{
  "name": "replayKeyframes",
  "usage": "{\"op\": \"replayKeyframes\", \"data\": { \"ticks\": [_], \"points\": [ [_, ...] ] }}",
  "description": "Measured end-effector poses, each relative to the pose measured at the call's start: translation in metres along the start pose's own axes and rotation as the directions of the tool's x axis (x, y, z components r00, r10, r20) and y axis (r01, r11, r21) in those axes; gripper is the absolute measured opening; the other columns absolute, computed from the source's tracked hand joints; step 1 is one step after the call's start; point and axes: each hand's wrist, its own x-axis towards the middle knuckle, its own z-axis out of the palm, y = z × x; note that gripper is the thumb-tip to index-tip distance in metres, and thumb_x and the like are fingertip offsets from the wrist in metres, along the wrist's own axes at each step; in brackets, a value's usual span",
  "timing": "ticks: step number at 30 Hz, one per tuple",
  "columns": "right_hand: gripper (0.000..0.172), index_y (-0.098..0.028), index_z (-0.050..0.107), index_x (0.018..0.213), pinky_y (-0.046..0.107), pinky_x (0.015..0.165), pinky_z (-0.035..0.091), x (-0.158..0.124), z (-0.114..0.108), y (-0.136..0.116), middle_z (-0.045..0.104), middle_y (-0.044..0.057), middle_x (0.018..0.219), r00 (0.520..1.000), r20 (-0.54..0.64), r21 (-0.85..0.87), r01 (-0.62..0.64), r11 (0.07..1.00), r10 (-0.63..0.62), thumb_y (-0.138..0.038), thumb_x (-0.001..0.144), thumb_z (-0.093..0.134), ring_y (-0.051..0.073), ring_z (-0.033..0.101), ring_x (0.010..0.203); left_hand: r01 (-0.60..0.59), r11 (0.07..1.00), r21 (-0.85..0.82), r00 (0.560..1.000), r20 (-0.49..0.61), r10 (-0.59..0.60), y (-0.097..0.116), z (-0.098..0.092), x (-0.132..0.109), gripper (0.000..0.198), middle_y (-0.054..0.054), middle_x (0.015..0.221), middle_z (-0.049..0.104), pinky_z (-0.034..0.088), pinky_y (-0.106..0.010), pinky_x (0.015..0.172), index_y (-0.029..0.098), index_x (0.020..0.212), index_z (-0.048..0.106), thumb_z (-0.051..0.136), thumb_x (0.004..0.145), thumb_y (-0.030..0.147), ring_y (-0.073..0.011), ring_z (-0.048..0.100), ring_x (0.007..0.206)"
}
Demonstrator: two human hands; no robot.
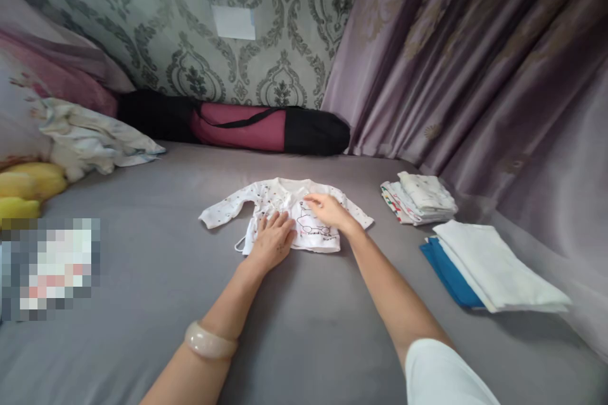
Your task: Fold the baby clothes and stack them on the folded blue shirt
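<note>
A small white baby shirt (316,242) lies front up on the grey bed sheet, its long sleeves spread out to both sides. Tiny dark prints dot the sleeves, and a cartoon drawing with lettering is on the chest. My left hand (274,240) rests flat on the lower left part of the shirt, fingers spread; a pale bangle (210,340) circles that forearm. At the upper chest, below the neckline, my right hand (327,210) has its fingertips drawn together on the cloth. A thin white tie loop shows at the shirt's lower left edge.
Folded patterned clothes (420,197) are stacked on the right, near folded white cloth (498,266) over blue cloth (451,272). A black and maroon long bag (242,126) lies along the wall. On the left are a crumpled cloth (99,133), yellow plush (33,186) and a blurred-out item (59,269).
</note>
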Motion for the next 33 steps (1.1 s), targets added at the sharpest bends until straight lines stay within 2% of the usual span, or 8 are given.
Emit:
{"op": "replayKeyframes", "data": {
  "ticks": [4, 6, 8, 13, 17, 22, 26, 33],
  "points": [
    [0.028, -0.020, 0.069, 0.108, 0.024, 0.084, 0.046, -0.014, -0.052, 0.044, 0.071, 0.007, 0.110, 0.903, -0.271, -0.081, -0.366, 0.927, 0.333, -0.024, 0.092, 0.047, 0.017, 0.065, 0.101, 0.036, 0.999, -0.018, 0.999, -0.041, -0.036, -0.004, -0.003, -0.002, 0.035, -0.010, 0.144, 0.049, 0.025, -0.054, 0.114, 0.024, 0.125, 0.056, 0.040, 0.095, 0.031, -0.0282, 0.036, 0.139],
    [0.025, -0.019, 0.071, 0.100, 0.025, 0.076, 0.046, -0.026, -0.071, 0.063, 0.072, 0.009, 0.104, 0.806, -0.248, -0.193, -0.585, 0.787, 0.538, -0.027, 0.089, 0.051, 0.020, 0.066, 0.094, 0.039, 0.998, -0.051, 0.994, -0.097, -0.044, -0.004, -0.007, 0.003, 0.037, -0.012, 0.144, 0.049, 0.027, -0.052, 0.113, 0.021, 0.127, 0.055, 0.039, 0.095, 0.030, -0.0278, 0.037, 0.139],
    [0.020, -0.016, 0.072, 0.090, 0.026, 0.067, 0.046, -0.037, -0.081, 0.078, 0.073, 0.011, 0.091, 0.735, -0.165, -0.265, -0.676, 0.688, 0.658, -0.029, 0.083, 0.060, 0.022, 0.068, 0.083, 0.007, 0.997, -0.080, 0.990, -0.140, -0.018, -0.001, -0.012, 0.013, 0.036, -0.012, 0.142, 0.052, 0.031, -0.049, 0.112, 0.019, 0.127, 0.055, 0.039, 0.095, 0.027, -0.0265, 0.041, 0.136],
    [0.011, -0.017, 0.069, 0.075, 0.025, 0.056, 0.042, -0.045, -0.080, 0.095, 0.069, 0.007, 0.068, 0.716, 0.011, -0.270, -0.670, 0.691, 0.698, -0.021, 0.066, 0.070, 0.019, 0.064, 0.063, -0.176, 0.982, -0.065, 0.984, -0.052, 0.172, 0.019, -0.023, 0.060, 0.032, -0.011, 0.120, 0.066, 0.043, -0.035, 0.102, 0.018, 0.113, 0.064, 0.041, 0.091, 0.016, -0.0219, 0.059, 0.116],
    [0.007, -0.016, 0.068, 0.064, 0.023, 0.053, 0.040, -0.040, -0.076, 0.105, 0.065, 0.004, 0.058, 0.748, 0.002, -0.074, -0.661, 0.746, 0.663, -0.012, 0.059, 0.067, 0.016, 0.060, 0.056, 0.005, 1.000, 0.000, 1.000, -0.004, -0.005, 0.031, -0.026, 0.106, 0.033, -0.012, 0.119, 0.067, 0.043, -0.034, 0.099, 0.017, 0.115, 0.064, 0.041, 0.092, 0.017, -0.0225, 0.061, 0.113],
    [0.022, -0.015, 0.073, 0.085, 0.021, 0.054, 0.041, -0.032, -0.072, 0.126, 0.069, 0.003, 0.069, 0.758, -0.210, 0.094, -0.614, 0.784, 0.618, -0.020, 0.070, 0.058, 0.015, 0.062, 0.061, 0.267, 0.962, 0.063, 0.951, 0.144, -0.273, 0.028, -0.020, 0.152, 0.035, -0.012, 0.104, 0.073, 0.035, -0.046, 0.102, 0.019, 0.094, 0.070, 0.041, 0.094, 0.038, -0.0272, 0.063, 0.108],
    [0.035, -0.016, 0.070, 0.107, 0.022, 0.059, 0.046, -0.030, -0.068, 0.145, 0.071, 0.004, 0.083, 0.695, -0.395, 0.228, -0.559, 0.797, 0.601, -0.028, 0.080, 0.050, 0.015, 0.063, 0.067, 0.299, 0.951, 0.079, 0.932, 0.189, -0.309, 0.025, -0.008, 0.168, 0.021, -0.010, 0.097, 0.074, 0.032, -0.047, 0.103, 0.019, 0.087, 0.070, 0.057, 0.083, 0.034, -0.0277, 0.063, 0.105],
    [0.026, -0.015, 0.073, 0.100, 0.027, 0.082, 0.046, -0.037, -0.062, 0.153, 0.072, 0.011, 0.101, 0.654, -0.520, 0.178, -0.546, 0.818, 0.550, -0.024, 0.083, 0.056, 0.021, 0.065, 0.092, 0.310, 0.949, 0.059, 0.932, 0.176, -0.315, 0.025, 0.004, 0.175, 0.018, -0.006, 0.094, 0.072, 0.035, -0.047, 0.098, 0.019, 0.091, 0.067, 0.053, 0.079, 0.017, -0.0265, 0.064, 0.098]
  ]
}}
